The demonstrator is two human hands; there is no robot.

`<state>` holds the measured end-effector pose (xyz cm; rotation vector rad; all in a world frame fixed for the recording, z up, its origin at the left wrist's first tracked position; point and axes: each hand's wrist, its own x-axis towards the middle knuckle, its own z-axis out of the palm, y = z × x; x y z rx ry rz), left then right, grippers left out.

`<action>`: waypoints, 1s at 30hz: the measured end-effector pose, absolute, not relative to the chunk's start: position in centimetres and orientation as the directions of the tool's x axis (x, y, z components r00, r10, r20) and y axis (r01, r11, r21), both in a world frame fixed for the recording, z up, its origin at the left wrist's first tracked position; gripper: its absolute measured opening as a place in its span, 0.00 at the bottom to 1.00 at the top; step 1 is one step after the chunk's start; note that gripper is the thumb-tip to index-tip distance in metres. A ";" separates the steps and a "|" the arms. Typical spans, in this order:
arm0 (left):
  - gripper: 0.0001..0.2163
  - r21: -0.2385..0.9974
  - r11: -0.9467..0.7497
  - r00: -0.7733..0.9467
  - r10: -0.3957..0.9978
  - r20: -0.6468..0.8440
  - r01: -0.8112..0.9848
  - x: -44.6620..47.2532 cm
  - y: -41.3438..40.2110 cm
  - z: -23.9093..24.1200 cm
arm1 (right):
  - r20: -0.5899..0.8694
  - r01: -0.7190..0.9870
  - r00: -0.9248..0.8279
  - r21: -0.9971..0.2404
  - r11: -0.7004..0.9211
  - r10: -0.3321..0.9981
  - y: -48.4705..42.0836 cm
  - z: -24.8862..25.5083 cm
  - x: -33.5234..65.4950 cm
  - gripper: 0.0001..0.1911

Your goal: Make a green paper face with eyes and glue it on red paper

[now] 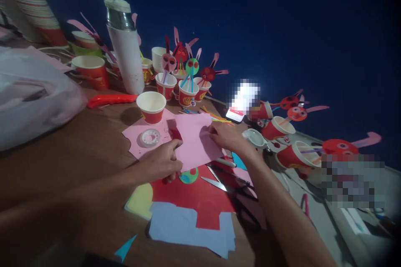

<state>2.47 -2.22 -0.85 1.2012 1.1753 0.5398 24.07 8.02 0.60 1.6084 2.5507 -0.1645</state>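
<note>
A sheet of pink paper (196, 139) lies between my two hands, above other paper. My left hand (161, 160) is closed on its left edge, beside a small dark red piece of paper (176, 133). At the right edge, my right hand (230, 135) has its fingers bent onto the same sheet. Under and below it are red paper (188, 194) and a green paper circle (189, 176), partly covered. Scissors (219, 184) lie open near my right forearm. Left of the sheet, a white tape roll (150, 137) rests on more pink paper (133, 133).
A paper cup (151, 107) stands behind the tape roll, near a red-handled tool (111, 100) and a white flask (125, 54). Several cups with paper rabbit figures (188, 91) line the back and right. A lit phone (241, 104) leans there. Blue paper (191, 225) lies in front.
</note>
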 end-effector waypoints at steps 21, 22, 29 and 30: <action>0.28 0.941 0.313 0.195 0.923 -0.333 0.127 2.6 -1.9 -1.0 | -0.040 0.923 -0.289 -0.278 0.267 0.957 7.1 0.5 23.7 0.12; 0.27 0.955 0.273 0.165 0.943 -0.289 0.113 2.6 -1.9 -1.1 | -0.015 0.921 -0.256 -0.307 0.239 0.967 7.0 0.4 23.7 0.15; 0.27 0.991 0.119 0.053 0.991 -0.122 0.065 2.6 -2.1 -1.3 | -0.003 0.802 -0.175 -0.581 0.140 0.985 6.3 0.2 23.4 0.22; 0.27 0.993 0.109 0.041 0.993 -0.111 0.053 2.5 -2.1 -1.4 | -0.011 0.769 -0.179 -0.625 0.133 0.984 6.3 0.1 23.2 0.21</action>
